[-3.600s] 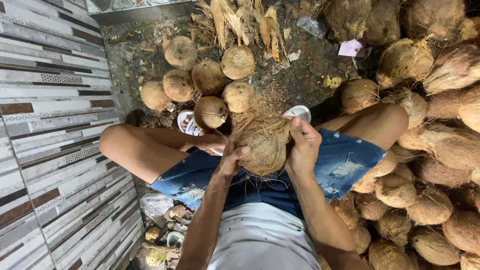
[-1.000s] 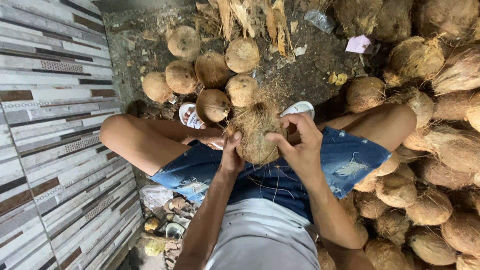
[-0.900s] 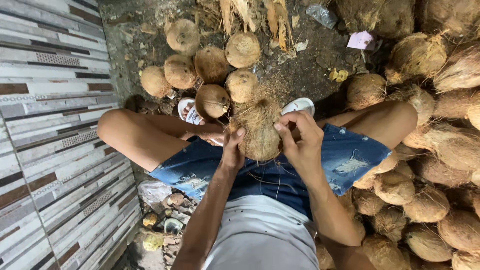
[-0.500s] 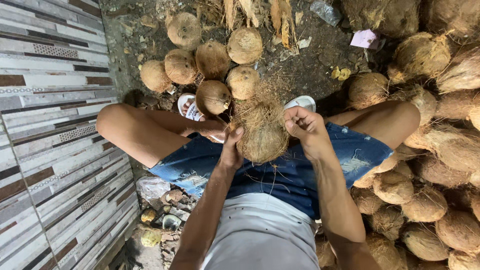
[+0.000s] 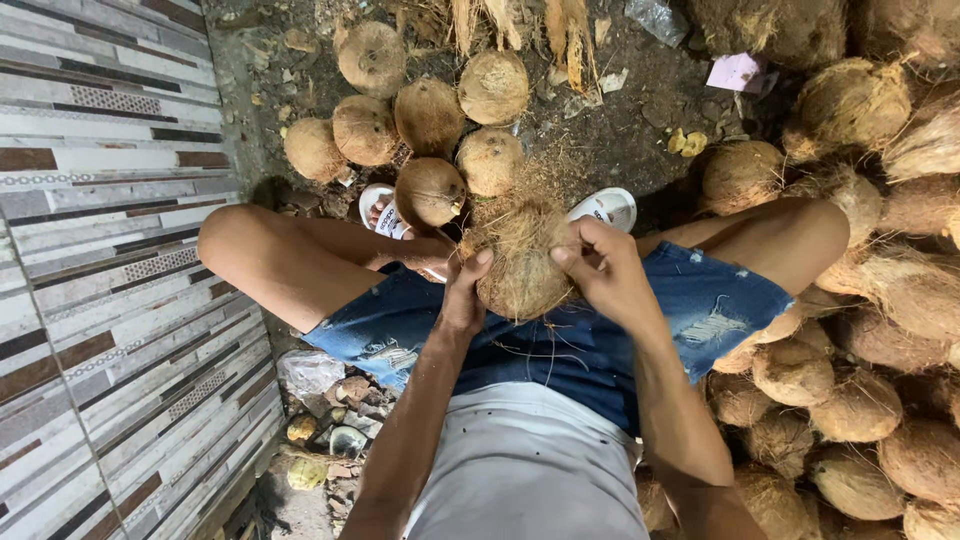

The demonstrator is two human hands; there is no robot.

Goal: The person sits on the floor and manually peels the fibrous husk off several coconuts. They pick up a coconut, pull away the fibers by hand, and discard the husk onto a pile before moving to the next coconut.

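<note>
Dirt floor (image 5: 640, 140) strewn with husks; both hands, left (image 5: 462, 295) and right (image 5: 610, 275), grip a fibrous coconut (image 5: 522, 262), mid-stripping; firm pull needed

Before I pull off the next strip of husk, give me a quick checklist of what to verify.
1. Left hand braces the fibrous coconut: ok.
2. Right hand grips its other side, thumb on the husk: ok.
3. Coconut sits between the knees, above the denim shorts: ok.
4. Pile of six husked coconuts lies apart from the hands, ahead of the feet: ok.
5. Loose fibres cling to the shorts: not ok.
6. Underside of the coconut: cannot tell.
</note>
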